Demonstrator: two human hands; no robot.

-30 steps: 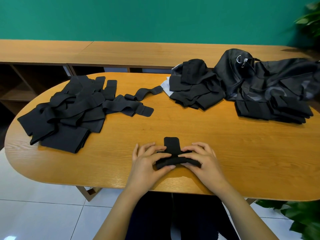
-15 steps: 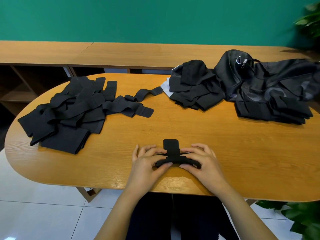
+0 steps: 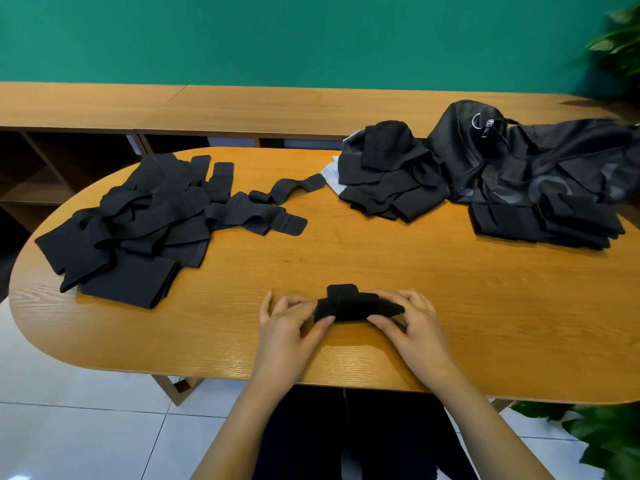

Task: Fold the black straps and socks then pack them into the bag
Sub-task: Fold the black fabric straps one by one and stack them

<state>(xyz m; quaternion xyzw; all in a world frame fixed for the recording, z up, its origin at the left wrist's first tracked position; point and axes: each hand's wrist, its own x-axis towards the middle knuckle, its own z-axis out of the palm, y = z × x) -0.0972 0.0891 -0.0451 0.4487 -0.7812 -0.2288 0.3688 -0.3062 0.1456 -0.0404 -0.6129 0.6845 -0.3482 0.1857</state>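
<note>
A small black strap [image 3: 353,304], folded into a short bundle, sits just above the near table edge between both hands. My left hand [image 3: 287,327] pinches its left end with thumb and fingers. Its right end is pinched by my right hand [image 3: 412,323]. A heap of unfolded black straps and socks [image 3: 145,223] covers the table's left side. The black bag [image 3: 519,157] lies slumped at the far right, with folded black pieces [image 3: 540,221] stacked in front of it.
Another pile of black cloth [image 3: 391,174] lies on a white sheet left of the bag. The oval wooden table [image 3: 381,251] has bare wood in its middle. A wooden shelf bench [image 3: 207,105] runs behind it. Green plants stand at the right edge.
The strap's far flap has been folded down toward me, so the bundle is shorter and thicker. Both hands have lifted its ends slightly off the table.
</note>
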